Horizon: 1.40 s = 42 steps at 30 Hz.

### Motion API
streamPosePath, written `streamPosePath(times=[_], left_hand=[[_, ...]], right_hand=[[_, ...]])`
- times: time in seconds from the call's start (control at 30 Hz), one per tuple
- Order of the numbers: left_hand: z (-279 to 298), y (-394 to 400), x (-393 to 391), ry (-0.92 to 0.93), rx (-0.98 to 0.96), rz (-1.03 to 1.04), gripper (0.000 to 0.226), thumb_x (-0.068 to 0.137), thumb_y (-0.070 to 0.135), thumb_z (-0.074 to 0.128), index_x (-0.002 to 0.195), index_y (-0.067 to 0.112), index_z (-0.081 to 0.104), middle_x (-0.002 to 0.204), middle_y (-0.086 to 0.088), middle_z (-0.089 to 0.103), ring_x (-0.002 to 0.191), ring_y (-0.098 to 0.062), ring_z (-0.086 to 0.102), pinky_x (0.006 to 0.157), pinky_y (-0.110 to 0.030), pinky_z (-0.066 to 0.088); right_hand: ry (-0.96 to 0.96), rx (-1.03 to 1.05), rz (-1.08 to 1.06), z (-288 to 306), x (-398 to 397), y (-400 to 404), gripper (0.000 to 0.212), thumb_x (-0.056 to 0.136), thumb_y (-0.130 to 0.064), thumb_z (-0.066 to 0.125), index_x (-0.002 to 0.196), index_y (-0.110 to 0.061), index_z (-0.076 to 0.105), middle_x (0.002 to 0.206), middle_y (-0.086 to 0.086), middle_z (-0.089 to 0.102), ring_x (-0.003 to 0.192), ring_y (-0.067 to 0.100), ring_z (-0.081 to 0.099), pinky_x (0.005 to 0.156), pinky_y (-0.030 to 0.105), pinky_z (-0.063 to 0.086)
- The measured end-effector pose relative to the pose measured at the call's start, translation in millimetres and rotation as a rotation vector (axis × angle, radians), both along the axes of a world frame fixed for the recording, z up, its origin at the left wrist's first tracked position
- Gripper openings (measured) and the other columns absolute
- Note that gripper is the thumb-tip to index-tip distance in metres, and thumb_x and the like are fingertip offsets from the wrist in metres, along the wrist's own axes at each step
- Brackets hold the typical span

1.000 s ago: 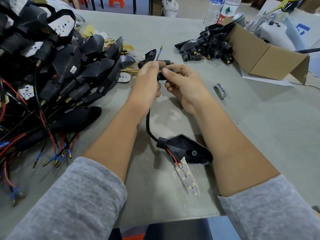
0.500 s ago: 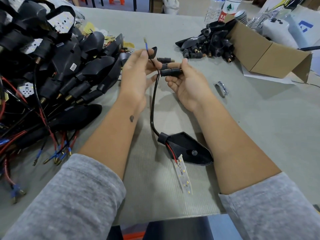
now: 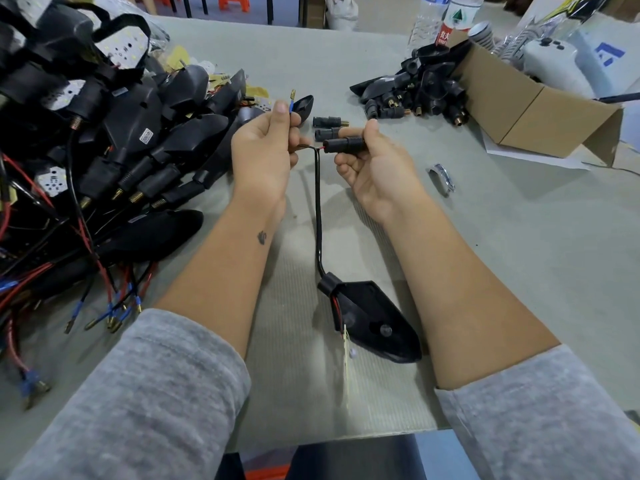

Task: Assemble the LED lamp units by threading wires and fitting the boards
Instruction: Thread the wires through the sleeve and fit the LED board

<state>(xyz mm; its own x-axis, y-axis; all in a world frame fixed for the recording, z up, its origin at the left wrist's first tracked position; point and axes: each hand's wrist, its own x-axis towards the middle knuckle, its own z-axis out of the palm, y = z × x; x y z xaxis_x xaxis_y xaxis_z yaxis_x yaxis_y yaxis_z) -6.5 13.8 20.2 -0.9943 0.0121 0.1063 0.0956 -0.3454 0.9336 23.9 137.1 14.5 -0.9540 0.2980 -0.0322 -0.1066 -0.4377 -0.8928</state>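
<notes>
A: Where is the lamp housing?

B: I see it lying on the surface, between the forearms. My left hand pinches the wire; my right hand is clamped around the black connector.

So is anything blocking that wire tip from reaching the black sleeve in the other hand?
Nothing visible. The left hand pinches the blue wire tip up in open air, and the right hand holds the sleeve just beside it. Red wire already runs into the sleeve's near end; the gap between the hands is bare.
</notes>
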Motion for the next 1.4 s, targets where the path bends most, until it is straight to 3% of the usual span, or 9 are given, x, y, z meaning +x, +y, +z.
streamPosePath(times=[0.2,0.33,0.47,0.6,0.77,0.9,1.03,1.1,1.4], left_hand=[[-0.3,-1.1,-2.3,-0.019,-0.007,0.031,0.032,0.102,0.026,0.048,0.075,0.014,0.061,0.051,0.009,0.050,0.058,-0.007,0.055,0.049,-0.016,0.034],[-2.6,-3.9,-1.6,0.131,-0.236,0.030,0.019,0.100,0.023,0.051,0.083,0.021,0.060,0.054,0.012,0.057,0.060,-0.001,0.056,0.055,-0.013,0.040],[-4.8,-6.9,2.3,0.260,-0.341,-0.027,0.015,0.099,0.019,0.053,0.086,0.024,0.059,0.059,0.011,0.055,0.058,0.002,0.050,0.056,-0.011,0.038],[-5.4,-3.5,4.7,0.294,-0.462,-0.018,0.013,0.097,0.018,0.057,0.087,0.016,0.064,0.064,0.011,0.053,0.053,0.005,0.045,0.056,-0.010,0.035],[-6.1,-1.3,4.8,0.297,-0.611,0.005,0.019,0.097,0.023,0.057,0.079,0.020,0.061,0.066,0.014,0.054,0.054,0.007,0.046,0.058,-0.008,0.035],[-4.0,1.6,6.8,0.333,-0.622,0.088,0.014,0.096,0.023,0.058,0.088,0.015,0.065,0.075,0.014,0.058,0.068,0.005,0.051,0.070,-0.011,0.040],[-4.6,-0.5,4.5,0.402,-0.701,0.160,0.020,0.097,0.024,0.057,0.089,0.009,0.066,0.112,0.002,0.047,0.112,-0.012,0.049,0.101,-0.022,0.037],[-7.2,-1.2,2.6,0.396,-0.772,0.157,0.024,0.097,0.025,0.056,0.090,0.005,0.067,0.120,-0.003,0.047,0.121,-0.015,0.046,0.105,-0.025,0.034],[-12.9,-1.8,-0.4,0.397,-0.848,0.147,0.025,0.097,0.024,0.057,0.086,0.004,0.068,0.122,-0.003,0.047,0.104,-0.003,0.043,0.090,-0.012,0.033]], right_hand=[[0.001,-0.010,-0.013,-1.7,-2.3,-1.3,0.043,0.108,-0.028,0.029,0.086,-0.005,0.060,0.061,0.002,0.068,0.046,0.008,0.057,0.053,0.018,0.049],[-0.016,-0.052,-0.034,-2.0,-2.9,3.7,0.044,0.107,-0.030,0.031,0.087,-0.005,0.061,0.065,0.005,0.067,0.047,0.008,0.057,0.053,0.018,0.049],[-0.037,-0.072,-0.030,-1.0,-2.0,5.1,0.045,0.107,-0.031,0.032,0.085,-0.006,0.062,0.067,0.006,0.066,0.049,0.009,0.056,0.054,0.019,0.049],[-0.031,-0.088,-0.020,0.0,-0.9,4.3,0.045,0.107,-0.032,0.032,0.085,-0.007,0.061,0.069,0.007,0.064,0.047,0.009,0.054,0.052,0.018,0.048],[-0.015,-0.122,-0.015,1.0,-0.2,4.1,0.045,0.107,-0.032,0.030,0.085,-0.006,0.060,0.069,0.009,0.063,0.046,0.009,0.053,0.051,0.018,0.047],[-0.005,-0.147,-0.016,1.2,0.2,3.1,0.045,0.107,-0.031,0.031,0.085,-0.006,0.060,0.068,0.010,0.063,0.046,0.010,0.053,0.050,0.018,0.048],[-0.010,-0.176,-0.036,1.4,0.1,3.1,0.044,0.107,-0.031,0.032,0.084,-0.005,0.060,0.069,0.009,0.061,0.046,0.010,0.052,0.049,0.018,0.048],[-0.008,-0.181,-0.034,1.3,0.6,3.7,0.044,0.107,-0.031,0.032,0.084,-0.005,0.060,0.067,0.009,0.062,0.047,0.010,0.052,0.049,0.018,0.048],[-0.004,-0.141,-0.028,1.0,1.2,4.0,0.044,0.107,-0.031,0.031,0.084,-0.006,0.059,0.064,0.007,0.063,0.047,0.010,0.051,0.051,0.018,0.046]])
